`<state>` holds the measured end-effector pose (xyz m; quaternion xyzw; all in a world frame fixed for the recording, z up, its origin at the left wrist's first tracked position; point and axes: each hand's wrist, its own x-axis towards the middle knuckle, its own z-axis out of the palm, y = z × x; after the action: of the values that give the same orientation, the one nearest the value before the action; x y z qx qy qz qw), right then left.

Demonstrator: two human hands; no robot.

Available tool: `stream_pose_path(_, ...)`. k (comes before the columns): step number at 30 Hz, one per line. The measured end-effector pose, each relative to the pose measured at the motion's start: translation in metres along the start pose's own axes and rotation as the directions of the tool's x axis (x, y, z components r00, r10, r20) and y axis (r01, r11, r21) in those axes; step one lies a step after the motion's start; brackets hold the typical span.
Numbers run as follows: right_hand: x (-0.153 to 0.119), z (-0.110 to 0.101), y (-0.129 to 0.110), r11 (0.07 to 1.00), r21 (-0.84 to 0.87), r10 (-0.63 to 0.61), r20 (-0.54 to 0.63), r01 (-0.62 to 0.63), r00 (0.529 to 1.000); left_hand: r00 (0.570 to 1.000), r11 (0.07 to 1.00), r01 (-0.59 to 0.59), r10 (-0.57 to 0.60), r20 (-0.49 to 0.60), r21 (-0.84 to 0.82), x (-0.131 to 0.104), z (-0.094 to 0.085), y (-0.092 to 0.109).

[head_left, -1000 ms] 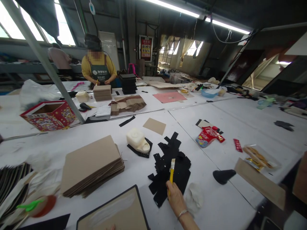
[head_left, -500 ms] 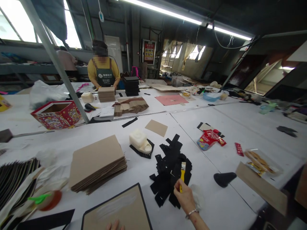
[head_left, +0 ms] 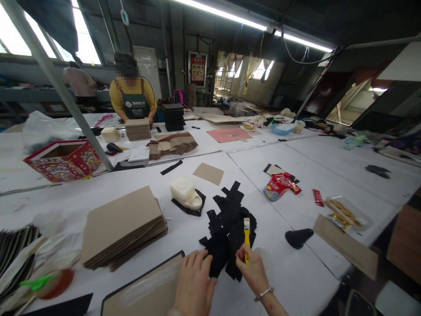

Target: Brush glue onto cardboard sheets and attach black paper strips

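A yellow-handled brush, bristles up, is gripped in the right hand over the black strips. The left hand is laid open on a strip's edge beside the board. A cardboard stack lies farther left.

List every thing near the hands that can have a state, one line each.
right hand: closed around the brush handle
yellow brush: held, bristles up, over the black pieces
left hand: open, flat, fingers at the edge of the black pieces
black cut pieces: loose overlapping heap
brown board stack: piled, slightly fanned
framed board: lying flat, pale smear on it
white jug: lying on its side
red box: open on top
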<state>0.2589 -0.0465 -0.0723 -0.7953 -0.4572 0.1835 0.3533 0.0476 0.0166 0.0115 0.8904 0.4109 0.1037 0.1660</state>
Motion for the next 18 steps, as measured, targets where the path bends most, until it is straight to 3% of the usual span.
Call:
stream_pose_path(2, 0.001, -0.002, 0.000, 1.000, 0.004, -0.003, -0.002, 0.003, 1.000, 0.966, 0.999, 0.017, -0.009, 0.257, -0.028, 0.038, 0.009, 0.023)
stream_pose_path(5, 0.003, -0.003, 0.001, 1.000, 0.011, -0.005, -0.012, 0.005, 1.000, 0.917, 1.000, 0.022, -0.022, 0.399, 0.006, 0.074, 0.034, 0.038)
stream_pose_path(8, 0.006, -0.007, 0.004, 1.000, 0.013, 0.001, -0.030, -0.001, 1.000, 0.896, 0.997, 0.076, -0.080, 0.438, 0.027, 0.085, 0.058, 0.034)
stream_pose_path(11, 0.012, -0.021, 0.012, 1.000, -0.002, 0.012, -0.066, -0.012, 0.998, 0.877, 0.983, 0.185, -0.172, 0.448, 0.014, 0.087, 0.070, 0.023)
stream_pose_path(14, 0.017, -0.040, 0.021, 0.999, -0.039, 0.018, -0.116, -0.022, 0.993, 0.841, 0.942, 0.328, -0.256, 0.476, -0.073, 0.092, 0.071, 0.015)
stream_pose_path(18, 0.013, -0.055, 0.032, 0.994, -0.094, -0.058, -0.053, 0.053, 0.997, 0.810, 0.839, 0.442, -0.222, 0.543, -0.316, 0.105, 0.057, 0.007)
